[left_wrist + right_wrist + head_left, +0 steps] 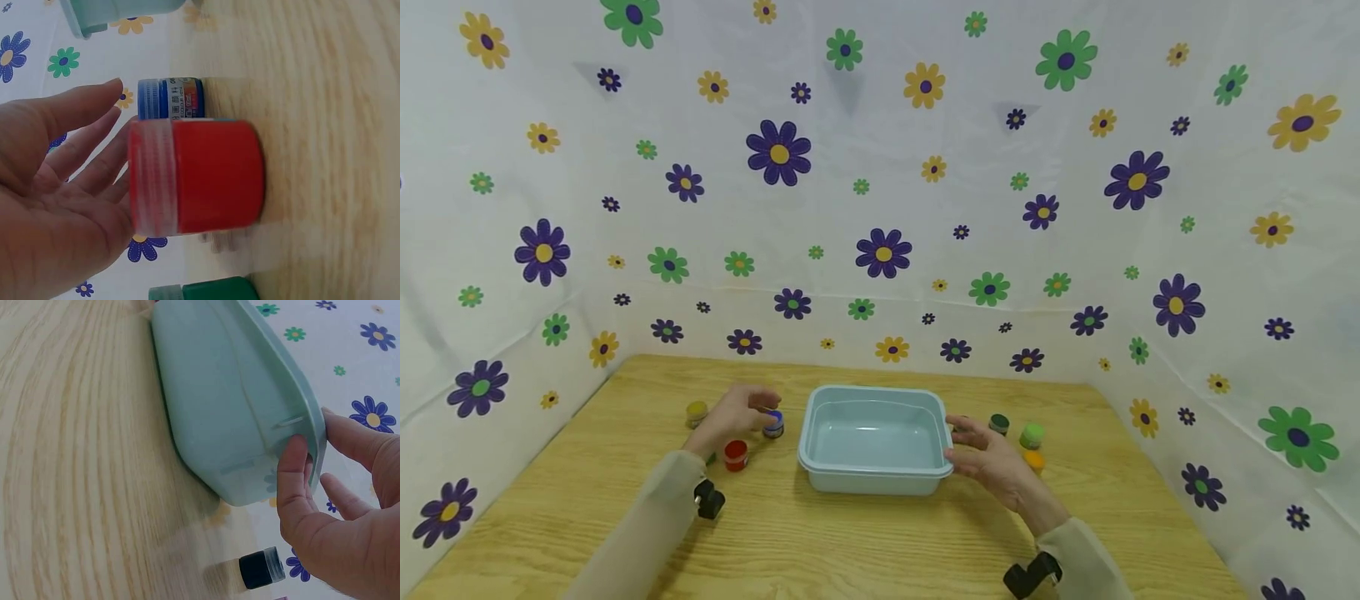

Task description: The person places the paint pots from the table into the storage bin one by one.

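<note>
A pale blue plastic basin (pixel 876 482) stands upright on the wooden table. My right hand (pixel 988 462) is at its right end and holds the rim; in the right wrist view one digit lies against the outer wall under the lip, with other fingertips at the rim edge. My left hand (pixel 737 417) reaches over the left side with fingers spread loosely, fingertips right by a blue paint jar (pixel 773 425). A red paint jar (pixel 206 178) stands nearer the wrist, large in the left wrist view. Nothing shows in the left palm.
A yellow jar (pixel 697 413) stands left of the left hand, and a green jar (pixel 219 289) is partly hidden. Right of the basin are a dark green jar (pixel 998 423), a light green jar (pixel 1032 434) and an orange jar (pixel 1033 461). Flowered cloth surrounds the table.
</note>
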The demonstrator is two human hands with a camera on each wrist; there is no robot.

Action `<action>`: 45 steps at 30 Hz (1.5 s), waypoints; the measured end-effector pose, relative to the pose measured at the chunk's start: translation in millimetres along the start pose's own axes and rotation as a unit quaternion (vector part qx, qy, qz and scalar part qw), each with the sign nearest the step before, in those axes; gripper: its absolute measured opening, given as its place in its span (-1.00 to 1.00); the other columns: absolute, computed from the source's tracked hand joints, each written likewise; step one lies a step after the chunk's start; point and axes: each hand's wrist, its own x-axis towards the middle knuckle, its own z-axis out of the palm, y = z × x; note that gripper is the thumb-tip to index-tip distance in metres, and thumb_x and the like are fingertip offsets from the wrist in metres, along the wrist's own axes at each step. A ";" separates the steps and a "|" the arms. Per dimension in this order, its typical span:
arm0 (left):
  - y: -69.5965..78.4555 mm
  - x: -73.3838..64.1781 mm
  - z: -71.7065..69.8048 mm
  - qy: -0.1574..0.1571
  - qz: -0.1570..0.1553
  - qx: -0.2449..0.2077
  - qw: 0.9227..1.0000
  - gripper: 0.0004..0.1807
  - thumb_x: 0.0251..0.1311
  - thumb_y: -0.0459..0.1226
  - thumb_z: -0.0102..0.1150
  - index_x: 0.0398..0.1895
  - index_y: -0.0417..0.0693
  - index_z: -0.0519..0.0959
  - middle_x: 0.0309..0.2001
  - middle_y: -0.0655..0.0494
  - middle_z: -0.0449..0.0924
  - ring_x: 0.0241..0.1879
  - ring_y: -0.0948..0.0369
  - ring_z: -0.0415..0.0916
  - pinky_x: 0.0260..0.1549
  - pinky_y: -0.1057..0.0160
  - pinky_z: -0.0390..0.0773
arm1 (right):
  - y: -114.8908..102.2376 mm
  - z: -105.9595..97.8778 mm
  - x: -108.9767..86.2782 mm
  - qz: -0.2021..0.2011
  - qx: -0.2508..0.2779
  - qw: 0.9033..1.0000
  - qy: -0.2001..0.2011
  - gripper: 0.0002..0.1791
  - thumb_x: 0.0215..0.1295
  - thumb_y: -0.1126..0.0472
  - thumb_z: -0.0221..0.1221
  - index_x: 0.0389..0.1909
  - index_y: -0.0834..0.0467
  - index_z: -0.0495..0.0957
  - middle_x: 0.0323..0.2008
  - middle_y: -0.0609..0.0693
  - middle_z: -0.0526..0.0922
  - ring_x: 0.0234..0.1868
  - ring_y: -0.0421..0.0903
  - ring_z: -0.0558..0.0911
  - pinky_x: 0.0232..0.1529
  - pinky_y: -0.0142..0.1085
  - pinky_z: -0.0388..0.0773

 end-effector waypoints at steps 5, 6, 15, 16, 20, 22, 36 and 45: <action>-3.7 3.4 0.6 -0.015 0.003 0.012 1.000 -0.53 0.18 -0.42 0.25 0.19 -0.29 0.49 0.18 -0.23 0.52 0.15 -0.11 0.49 0.08 -0.01 0.59 | 0.8 1.1 0.2 0.007 0.014 1.000 -0.004 -0.22 0.24 0.30 0.31 0.46 0.13 0.21 0.28 0.33 0.28 -0.03 -0.06 0.59 0.02 -0.27 0.65; -4.2 4.2 0.9 -0.016 0.005 0.023 1.000 -0.54 0.17 -0.43 0.26 0.18 -0.28 0.51 0.17 -0.22 0.53 0.15 -0.11 0.49 0.10 -0.04 0.57 | 1.0 1.0 0.3 0.008 0.017 1.000 -0.002 -0.23 0.24 0.31 0.31 0.45 0.12 0.22 0.27 0.32 0.28 -0.04 -0.06 0.59 0.01 -0.27 0.65; -0.5 7.2 3.5 -0.021 -0.030 0.064 0.997 -0.52 0.10 -0.41 0.35 0.15 -0.21 0.56 0.16 -0.18 0.55 0.10 -0.04 0.52 0.12 -0.07 0.54 | 1.3 -1.5 -0.7 0.006 0.034 0.999 -0.024 -0.21 0.27 0.32 0.27 0.49 0.12 0.15 0.19 0.27 0.30 -0.04 -0.08 0.56 -0.01 -0.31 0.65; 0.8 7.7 3.4 -0.021 -0.033 0.062 0.997 -0.51 0.11 -0.40 0.36 0.16 -0.21 0.55 0.18 -0.19 0.53 0.08 -0.03 0.53 0.08 -0.04 0.58 | 1.4 -1.8 -0.9 0.007 0.037 0.999 -0.024 -0.21 0.28 0.33 0.26 0.49 0.11 0.15 0.20 0.27 0.30 -0.04 -0.08 0.57 -0.01 -0.31 0.65; 7.3 10.8 1.1 -0.028 -0.028 0.004 0.999 -0.43 0.13 -0.33 0.36 0.24 -0.24 0.47 0.27 -0.24 0.43 0.01 -0.01 0.59 -0.06 0.11 0.67 | 2.5 -1.9 -1.5 0.013 0.041 0.999 -0.009 -0.23 0.27 0.33 0.26 0.48 0.07 0.19 0.22 0.27 0.31 -0.02 -0.07 0.58 0.01 -0.31 0.64; 11.5 12.7 -1.3 -0.033 -0.017 -0.050 0.998 -0.41 0.16 -0.33 0.34 0.26 -0.31 0.42 0.25 -0.29 0.40 -0.03 -0.01 0.61 -0.10 0.12 0.69 | 2.5 -1.2 -1.4 0.011 0.040 0.999 -0.010 -0.23 0.28 0.33 0.26 0.48 0.08 0.19 0.23 0.28 0.29 -0.01 -0.06 0.56 0.02 -0.31 0.63; 57.8 11.6 13.8 -0.014 0.006 -0.170 0.985 -0.38 0.12 -0.28 0.40 0.26 -0.26 0.43 0.10 -0.19 0.54 -0.08 0.07 0.65 -0.01 0.11 0.65 | 1.1 1.3 -2.9 0.004 0.043 0.999 -0.016 -0.24 0.26 0.35 0.28 0.46 0.19 0.20 0.21 0.29 0.27 -0.08 -0.08 0.58 0.00 -0.31 0.65; 79.3 14.0 42.6 0.013 0.012 -0.152 0.988 -0.40 0.07 -0.21 0.45 0.22 -0.11 0.51 0.16 -0.17 0.54 0.01 0.02 0.61 0.03 0.05 0.64 | 2.5 0.7 -1.7 0.003 0.046 0.999 -0.021 -0.26 0.28 0.36 0.25 0.46 0.21 0.20 0.21 0.28 0.29 -0.10 -0.11 0.62 -0.01 -0.33 0.65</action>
